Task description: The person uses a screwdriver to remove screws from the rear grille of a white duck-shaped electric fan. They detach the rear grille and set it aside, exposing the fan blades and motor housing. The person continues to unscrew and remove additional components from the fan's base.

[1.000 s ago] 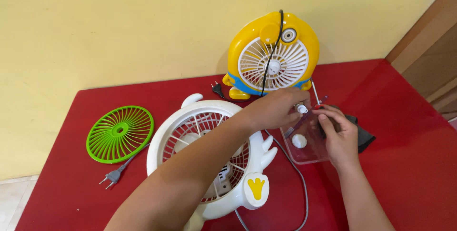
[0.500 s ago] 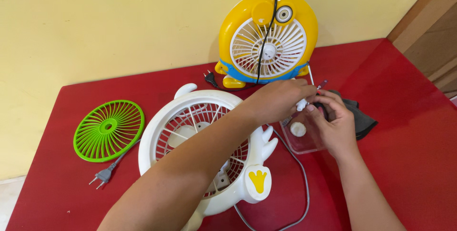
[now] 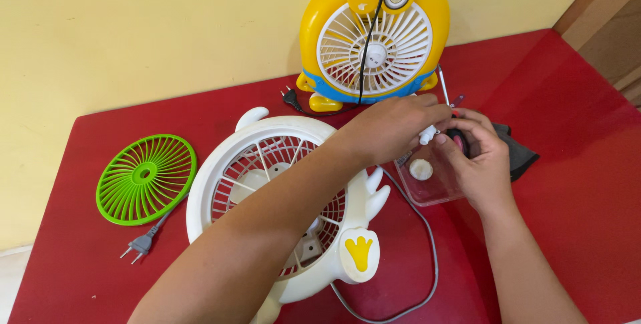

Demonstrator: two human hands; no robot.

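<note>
Fingers meet above red table against yellow wall.

- A white fan housing fills the middle of the red table, its grey cord looping along the near right side.
- A yellow fan stands against the far wall, blocking the way behind the clear tray.
- Left hand and right hand crowd over that tray; a dark cloth lies just right.
- A green grille and grey plug occupy the left.
- Bare red surface lies open at the far right and near right.
</note>
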